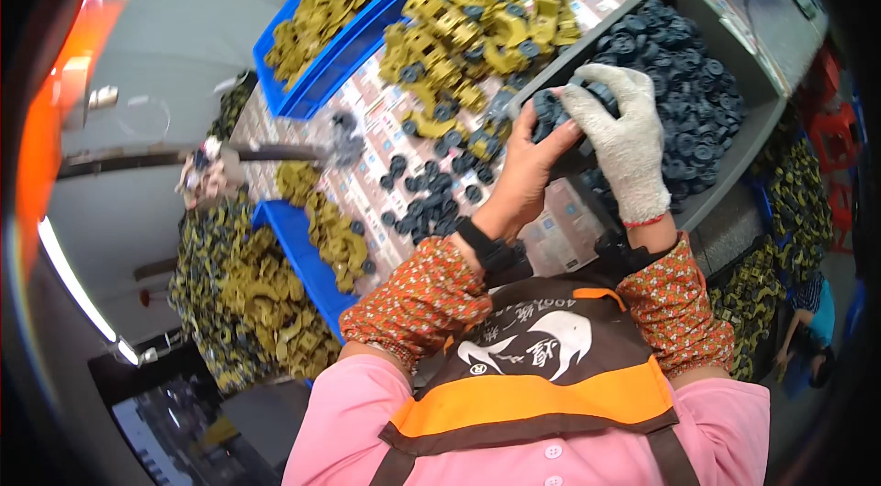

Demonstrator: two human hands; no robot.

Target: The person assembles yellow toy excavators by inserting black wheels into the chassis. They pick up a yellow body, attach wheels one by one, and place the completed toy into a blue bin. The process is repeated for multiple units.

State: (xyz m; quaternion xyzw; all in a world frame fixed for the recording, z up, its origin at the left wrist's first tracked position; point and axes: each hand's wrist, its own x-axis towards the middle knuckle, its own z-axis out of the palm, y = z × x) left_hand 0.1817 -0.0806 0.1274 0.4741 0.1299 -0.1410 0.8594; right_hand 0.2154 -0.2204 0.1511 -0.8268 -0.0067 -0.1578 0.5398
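My left hand, bare, is closed with its fingertips around small dark grey toy-like wheels. My right hand wears a white knitted glove and pinches another dark wheel close beside it, so the two hands almost touch. Both hands are over the near left rim of a grey bin, which is heaped with dark wheels. Part of what the fingers hold is hidden behind them. Left of my left hand, loose dark wheels lie scattered on the patterned table top.
Olive-yellow plastic parts, some with dark wheels, are piled beyond my hands. A blue bin of such parts stands at the far left, another blue tray nearer. Large heaps lie lower left. At right are red stools and a person.
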